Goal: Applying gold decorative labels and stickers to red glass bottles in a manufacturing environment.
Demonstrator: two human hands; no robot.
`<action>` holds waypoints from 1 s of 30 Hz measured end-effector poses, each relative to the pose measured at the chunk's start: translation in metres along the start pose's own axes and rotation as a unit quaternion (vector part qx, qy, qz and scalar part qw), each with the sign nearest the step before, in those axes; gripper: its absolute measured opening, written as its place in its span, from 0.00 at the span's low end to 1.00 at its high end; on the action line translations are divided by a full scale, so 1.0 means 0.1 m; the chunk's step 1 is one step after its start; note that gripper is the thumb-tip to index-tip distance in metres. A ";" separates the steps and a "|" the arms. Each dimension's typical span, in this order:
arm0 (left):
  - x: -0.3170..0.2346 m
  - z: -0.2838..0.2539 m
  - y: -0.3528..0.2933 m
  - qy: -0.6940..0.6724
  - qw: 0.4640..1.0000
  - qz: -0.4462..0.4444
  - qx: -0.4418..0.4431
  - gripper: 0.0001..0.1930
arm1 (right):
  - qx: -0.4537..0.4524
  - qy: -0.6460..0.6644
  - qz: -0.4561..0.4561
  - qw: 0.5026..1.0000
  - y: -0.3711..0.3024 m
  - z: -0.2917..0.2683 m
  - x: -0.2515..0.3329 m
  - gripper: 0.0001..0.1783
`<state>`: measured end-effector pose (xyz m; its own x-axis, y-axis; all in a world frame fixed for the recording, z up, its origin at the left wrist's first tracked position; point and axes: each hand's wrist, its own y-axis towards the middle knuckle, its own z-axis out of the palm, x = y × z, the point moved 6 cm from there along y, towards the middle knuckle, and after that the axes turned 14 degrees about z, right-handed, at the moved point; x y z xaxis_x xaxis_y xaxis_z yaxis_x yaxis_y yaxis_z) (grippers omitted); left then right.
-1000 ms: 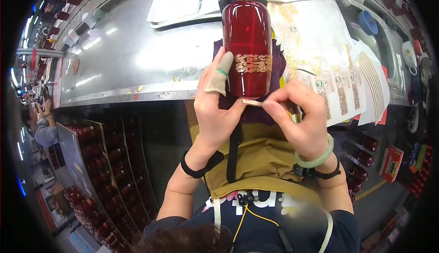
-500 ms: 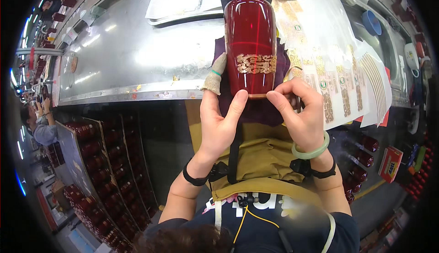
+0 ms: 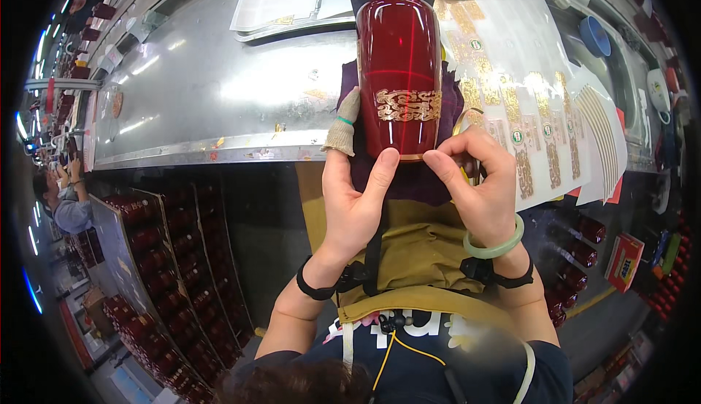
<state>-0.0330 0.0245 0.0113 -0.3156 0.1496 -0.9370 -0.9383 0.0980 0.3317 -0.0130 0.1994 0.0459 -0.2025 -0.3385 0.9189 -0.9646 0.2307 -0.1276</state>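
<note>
A glossy dark red glass bottle [image 3: 399,46] lies with its neck pointing away from me, a gold ornamental band [image 3: 409,106] around its lower part. My left hand [image 3: 358,192] grips its left side near the base, thumb on the base edge; a knitted finger sleeve [image 3: 343,123] with a green band covers the index finger. My right hand [image 3: 478,174] is closed at the base's right corner, thumb against the edge. Between the two thumbs runs a thin gold strip [image 3: 412,157] along that edge. The right fingers' undersides are hidden. Dark purple cloth [image 3: 416,188] lies beneath the bottle.
A metal worktable [image 3: 219,104] spans the left. Sheets of gold decals [image 3: 540,112] spread out at the right, with a blue bowl [image 3: 594,36] beyond. Racks of red bottles [image 3: 171,280] stand below left. Another person [image 3: 69,203] is at the far left.
Both hands and the bottle's base have shifted very slightly toward me. The grip looks the same.
</note>
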 end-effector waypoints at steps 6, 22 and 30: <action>0.01 -0.02 0.01 0.014 1.000 0.010 -0.002 0.34 | -0.003 -0.014 -0.007 1.000 0.00 0.00 0.02 0.09; 0.02 0.00 -0.01 0.018 1.000 0.011 -0.002 0.34 | -0.009 -0.026 -0.005 1.000 0.00 0.00 0.06 0.09; 0.00 0.00 0.01 0.048 0.999 0.015 0.008 0.35 | -0.006 -0.046 0.008 0.999 0.02 0.01 0.05 0.11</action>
<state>-0.0334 0.0249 0.0119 -0.3560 0.0571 -0.9327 -0.9263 0.1104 0.3603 -0.0165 0.1971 0.0493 -0.2335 -0.4161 0.8788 -0.9589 0.2485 -0.1371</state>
